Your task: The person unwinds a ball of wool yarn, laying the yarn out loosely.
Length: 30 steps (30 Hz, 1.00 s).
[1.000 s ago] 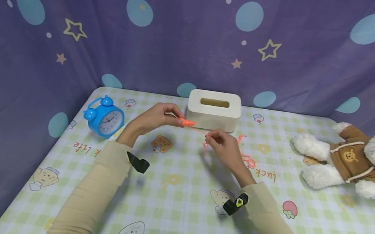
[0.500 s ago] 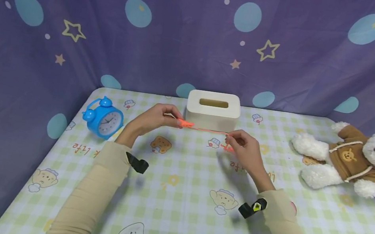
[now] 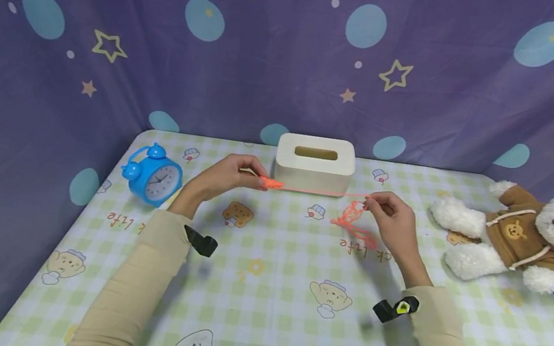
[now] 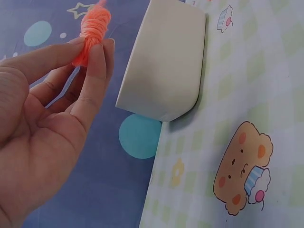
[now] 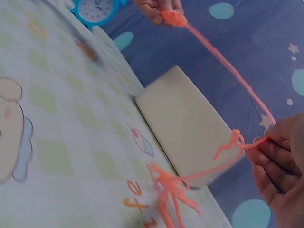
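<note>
A small wound bundle of orange yarn [image 4: 95, 23] is pinched between the thumb and fingers of my left hand [image 3: 228, 178]. From it a single strand [image 5: 232, 71] runs taut across to my right hand [image 3: 395, 219], whose thumb and fingertips pinch it. Below the right fingers hangs a loose tangle of the same yarn [image 3: 352, 219], its lower strands over the tablecloth; whether they touch the cloth I cannot tell. Both hands are raised in front of the cream tissue box [image 3: 315, 166], left hand at its left corner, right hand beyond its right side.
A blue alarm clock [image 3: 156, 174] stands to the left of the left hand. At the right edge a white teddy bear [image 3: 528, 238] in a brown hoodie lies on the checked tablecloth [image 3: 271, 326]. A purple curtain [image 3: 269, 77] hangs behind the table.
My right hand has moved to the right, away from the left hand, and the strand between them has lengthened. The loose tangle has shifted. My left hand has stayed almost in place.
</note>
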Each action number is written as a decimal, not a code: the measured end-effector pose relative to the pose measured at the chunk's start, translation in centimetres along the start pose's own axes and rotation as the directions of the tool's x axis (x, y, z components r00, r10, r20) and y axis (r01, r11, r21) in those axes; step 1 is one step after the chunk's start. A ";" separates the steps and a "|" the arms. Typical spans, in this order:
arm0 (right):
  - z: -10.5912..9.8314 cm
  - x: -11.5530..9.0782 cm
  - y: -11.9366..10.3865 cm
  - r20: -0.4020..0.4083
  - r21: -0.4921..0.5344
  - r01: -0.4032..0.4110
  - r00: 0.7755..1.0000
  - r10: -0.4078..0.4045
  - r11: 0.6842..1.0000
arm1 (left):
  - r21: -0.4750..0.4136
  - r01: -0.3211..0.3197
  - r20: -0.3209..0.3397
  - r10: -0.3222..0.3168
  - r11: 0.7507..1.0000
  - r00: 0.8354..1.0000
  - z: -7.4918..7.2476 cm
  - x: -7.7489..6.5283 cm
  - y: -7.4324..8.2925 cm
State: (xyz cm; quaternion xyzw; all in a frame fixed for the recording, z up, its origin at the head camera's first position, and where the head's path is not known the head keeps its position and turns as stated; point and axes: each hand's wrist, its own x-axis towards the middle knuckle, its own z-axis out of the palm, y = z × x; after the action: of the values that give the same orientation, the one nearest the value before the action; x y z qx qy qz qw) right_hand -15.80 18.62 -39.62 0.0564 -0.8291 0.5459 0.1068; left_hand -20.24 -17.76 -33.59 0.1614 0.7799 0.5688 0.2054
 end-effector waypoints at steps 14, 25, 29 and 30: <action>-3.5 -0.2 1.0 -0.128 -0.096 -0.080 0.989 0.068 0.992 | -0.001 -0.005 0.011 0.005 1.000 1.000 -0.3 0.0 -0.2; -5.8 -0.6 1.6 -0.203 -0.133 -0.129 0.974 0.100 0.983 | 0.016 0.013 0.012 -0.013 1.000 1.000 -0.3 -0.2 -0.1; -6.6 -0.7 1.8 -0.226 -0.142 -0.157 0.966 0.123 0.977 | 0.017 0.013 0.011 -0.013 1.000 1.000 -0.5 -0.3 -0.1; -6.7 -0.7 1.8 -0.233 -0.144 -0.164 0.964 0.128 0.976 | 0.019 0.012 0.010 -0.012 1.000 1.000 -0.5 -0.3 0.0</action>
State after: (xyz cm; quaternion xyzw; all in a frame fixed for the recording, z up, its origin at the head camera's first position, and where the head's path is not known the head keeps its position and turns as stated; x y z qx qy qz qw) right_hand -14.74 25.44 -38.84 -0.0755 -0.8554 0.4860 0.1624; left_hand -20.27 -18.30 -33.46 0.1616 0.7853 0.5591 0.2113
